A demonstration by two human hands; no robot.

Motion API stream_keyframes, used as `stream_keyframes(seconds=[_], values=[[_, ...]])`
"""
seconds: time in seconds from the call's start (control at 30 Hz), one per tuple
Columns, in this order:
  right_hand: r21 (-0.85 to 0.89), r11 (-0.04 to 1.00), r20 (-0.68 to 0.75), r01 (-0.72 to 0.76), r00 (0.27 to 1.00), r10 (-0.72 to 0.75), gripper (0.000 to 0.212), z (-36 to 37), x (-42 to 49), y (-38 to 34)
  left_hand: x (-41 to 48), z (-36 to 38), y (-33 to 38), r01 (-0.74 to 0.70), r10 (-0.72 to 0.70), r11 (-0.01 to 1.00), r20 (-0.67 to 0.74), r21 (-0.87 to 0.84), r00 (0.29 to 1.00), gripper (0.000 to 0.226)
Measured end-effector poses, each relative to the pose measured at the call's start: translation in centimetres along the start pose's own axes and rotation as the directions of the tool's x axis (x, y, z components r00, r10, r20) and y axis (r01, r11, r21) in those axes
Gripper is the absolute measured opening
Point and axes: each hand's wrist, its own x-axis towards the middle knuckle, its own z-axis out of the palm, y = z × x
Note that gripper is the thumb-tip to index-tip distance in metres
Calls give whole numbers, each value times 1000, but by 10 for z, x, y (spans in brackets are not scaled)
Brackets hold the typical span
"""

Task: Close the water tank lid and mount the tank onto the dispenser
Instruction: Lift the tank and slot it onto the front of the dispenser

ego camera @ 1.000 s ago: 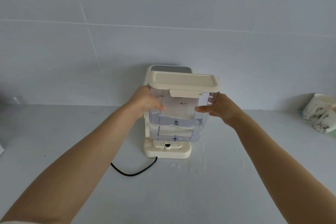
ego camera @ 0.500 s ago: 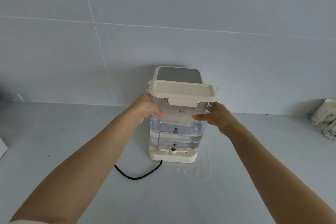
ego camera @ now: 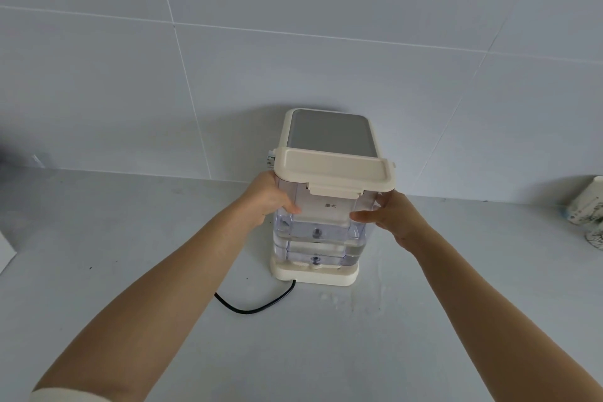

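- Cream sleeve cuff (ego camera: 62,394): visible at the lower left edge, on the person's left forearm; both bare forearms reach forward and inward over the desk (ego camera: 130,287), a pale grey surface with a few dark specks.
- Black power cord (ego camera: 257,305): lies in a loose curve on the desk, running from the front left of the dispenser base toward the left arm.
- Wet patch (ego camera: 346,299): a spatter of droplets on the desk just in front of and to the right of the base.
- Left hand (ego camera: 269,197): closed around the left wall of the water tank, thumb across the front face, fingers hidden behind the tank.
- Right hand (ego camera: 393,212): closed around the right wall of the tank, thumb pointing inward across the front face, fingers out of sight on the far side.
- Water tank (ego camera: 321,237): clear plastic, upright, partly filled with water, held between both hands directly over the dispenser base (ego camera: 315,276); its bottom edge sits at the cream base, though whether it is fully seated cannot be told.
- Tank lid (ego camera: 332,170): cream, lying flat on the tank top, front latch tab folded down over the rim.
- Dispenser (ego camera: 329,132): cream body with a grey top panel, standing immediately behind the tank and against the tiled wall (ego camera: 293,26).
- Patterned cups (ego camera: 590,212): at the far right edge of the desk, well apart from the dispenser, partly cut off.
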Motion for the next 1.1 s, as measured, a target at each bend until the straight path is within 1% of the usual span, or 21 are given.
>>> stream_keyframes(seconds=[0.17, 0.37, 0.47, 0.67, 0.83, 0.93, 1.0, 1.1], values=[[-24, 1000, 12, -15, 1000, 15, 64, -1, 3, 9, 3, 2, -10, -2, 2, 1000, 17, 0, 1000, 71], [-66, 998, 33, 9, 999, -7, 70, -2, 4, 11, 6, 1, -14, -22, 22, 1000, 35, -3, 999, 67], [-66, 998, 35, -7, 999, 10, 71, -2, 5, 13, 6, 2, -17, -26, 26, 1000, 37, 12, 999, 66], [-44, 999, 23, -23, 999, 24, 66, -1, 5, 15, 7, 1, -20, -38, 37, 999, 48, 29, 998, 67], [-30, 1000, 13, -9, 1000, 10, 66, 1, 4, 18, 8, 1, -19, -41, 38, 998, 58, 42, 998, 64], [-38, 999, 18, -1, 1000, 1, 62, 1, 3, 19, 8, 0, -20, -36, 32, 998, 70, 49, 997, 63], [-44, 999, 21, 2, 1000, -1, 58, 1, 3, 18, 8, 0, -21, -43, 39, 998, 72, 54, 997, 65], [-65, 998, 23, 3, 1000, -2, 58, 1, 4, 19, 7, 3, -25, -78, 76, 996, 59, 35, 995, 67]])
